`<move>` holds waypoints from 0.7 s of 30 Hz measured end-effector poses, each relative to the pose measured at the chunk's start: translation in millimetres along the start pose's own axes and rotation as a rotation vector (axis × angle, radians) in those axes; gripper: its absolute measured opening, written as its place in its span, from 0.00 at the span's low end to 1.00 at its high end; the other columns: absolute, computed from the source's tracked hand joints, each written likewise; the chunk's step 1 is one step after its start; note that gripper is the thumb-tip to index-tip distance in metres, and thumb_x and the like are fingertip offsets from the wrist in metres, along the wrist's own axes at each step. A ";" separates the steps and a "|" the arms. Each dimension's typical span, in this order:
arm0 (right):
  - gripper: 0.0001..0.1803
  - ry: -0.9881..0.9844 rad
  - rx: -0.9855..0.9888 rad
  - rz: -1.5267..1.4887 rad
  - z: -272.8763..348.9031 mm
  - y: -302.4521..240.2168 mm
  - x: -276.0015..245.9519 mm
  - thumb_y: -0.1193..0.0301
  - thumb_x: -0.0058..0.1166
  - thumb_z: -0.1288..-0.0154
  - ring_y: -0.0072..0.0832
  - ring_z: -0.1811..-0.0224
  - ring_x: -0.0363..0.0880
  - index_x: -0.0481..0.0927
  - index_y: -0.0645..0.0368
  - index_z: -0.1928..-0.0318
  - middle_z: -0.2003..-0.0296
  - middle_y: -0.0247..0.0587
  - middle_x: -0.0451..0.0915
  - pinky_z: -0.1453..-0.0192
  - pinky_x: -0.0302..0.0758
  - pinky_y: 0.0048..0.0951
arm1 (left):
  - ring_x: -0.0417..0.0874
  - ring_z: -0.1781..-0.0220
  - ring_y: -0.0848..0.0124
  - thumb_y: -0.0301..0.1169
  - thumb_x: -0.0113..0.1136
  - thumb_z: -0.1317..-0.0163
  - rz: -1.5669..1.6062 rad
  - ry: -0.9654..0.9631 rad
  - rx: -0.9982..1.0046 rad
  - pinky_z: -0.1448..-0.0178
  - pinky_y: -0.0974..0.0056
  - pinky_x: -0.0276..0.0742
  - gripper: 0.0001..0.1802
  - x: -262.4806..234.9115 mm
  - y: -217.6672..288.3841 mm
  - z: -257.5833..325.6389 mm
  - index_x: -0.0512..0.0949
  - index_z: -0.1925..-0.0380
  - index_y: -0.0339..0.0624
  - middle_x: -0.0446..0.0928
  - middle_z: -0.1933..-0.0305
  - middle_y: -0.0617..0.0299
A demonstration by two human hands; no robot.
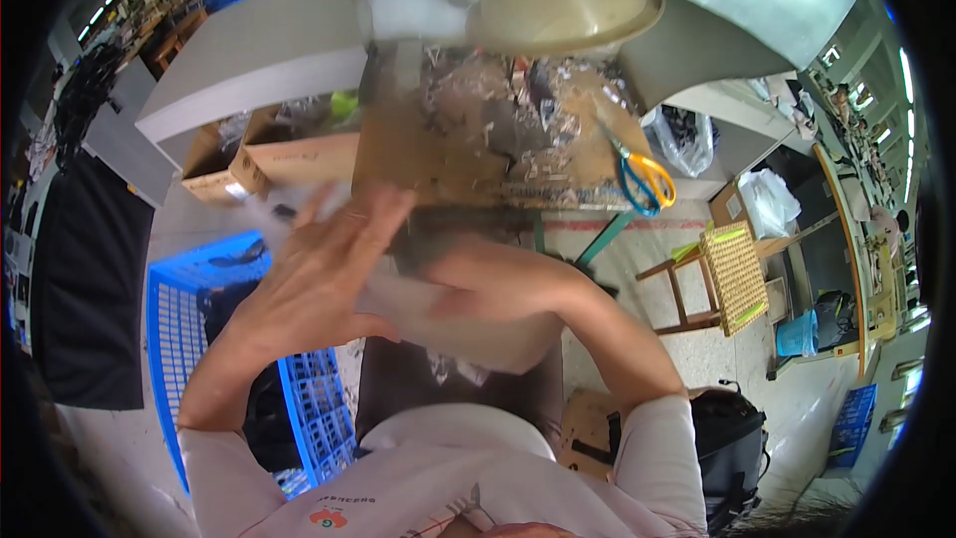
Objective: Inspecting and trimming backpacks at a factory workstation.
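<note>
My left hand [329, 274] is raised over the near side of the blue basket, its fingers stretched and apart. Close to its fingertips is a whitish smear, too blurred to name. My right hand [478, 279] reaches across in front of the work board, its fingers smeared by motion. Below both hands, above my lap, hangs a blurred pale grey sheet-like piece [468, 334]; whether the right hand grips it is unclear. Scissors [642, 184] with one blue and one orange handle lie at the board's right corner.
Dark scraps [523, 125] litter the brown work board [398, 154] under the machine. A blue plastic basket [179, 339] holding dark material stands at my left. Cardboard boxes [304, 159] sit at the back left. To the right are a woven-top stool [732, 279] and a black backpack [732, 443].
</note>
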State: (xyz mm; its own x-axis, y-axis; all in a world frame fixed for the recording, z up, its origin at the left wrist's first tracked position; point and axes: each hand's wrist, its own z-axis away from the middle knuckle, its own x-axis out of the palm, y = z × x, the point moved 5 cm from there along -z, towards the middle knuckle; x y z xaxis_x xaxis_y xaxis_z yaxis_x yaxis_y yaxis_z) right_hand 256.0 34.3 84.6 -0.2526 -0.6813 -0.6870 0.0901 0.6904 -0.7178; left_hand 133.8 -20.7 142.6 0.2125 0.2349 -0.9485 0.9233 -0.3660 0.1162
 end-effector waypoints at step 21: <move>0.08 0.929 0.457 -1.029 74.6 62.7 82.8 0.77 0.51 0.46 0.16 0.72 0.74 0.77 0.63 0.63 0.71 0.32 0.78 0.66 0.72 0.19 | 0.70 0.48 0.60 0.33 0.65 0.57 1.875 0.895 -0.569 0.43 0.57 0.64 0.36 87.4 -88.2 177.5 0.62 0.47 0.34 0.68 0.48 0.54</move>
State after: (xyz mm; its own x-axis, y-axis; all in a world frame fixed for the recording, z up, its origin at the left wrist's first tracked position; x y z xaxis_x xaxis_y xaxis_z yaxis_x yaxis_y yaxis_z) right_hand 312.6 3.0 -25.7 -0.8955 -0.2951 0.3330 -0.2635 -0.2513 -0.9313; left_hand 14.1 -127.7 -2.9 0.6445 0.3257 0.6918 -0.5609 -0.4135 0.7172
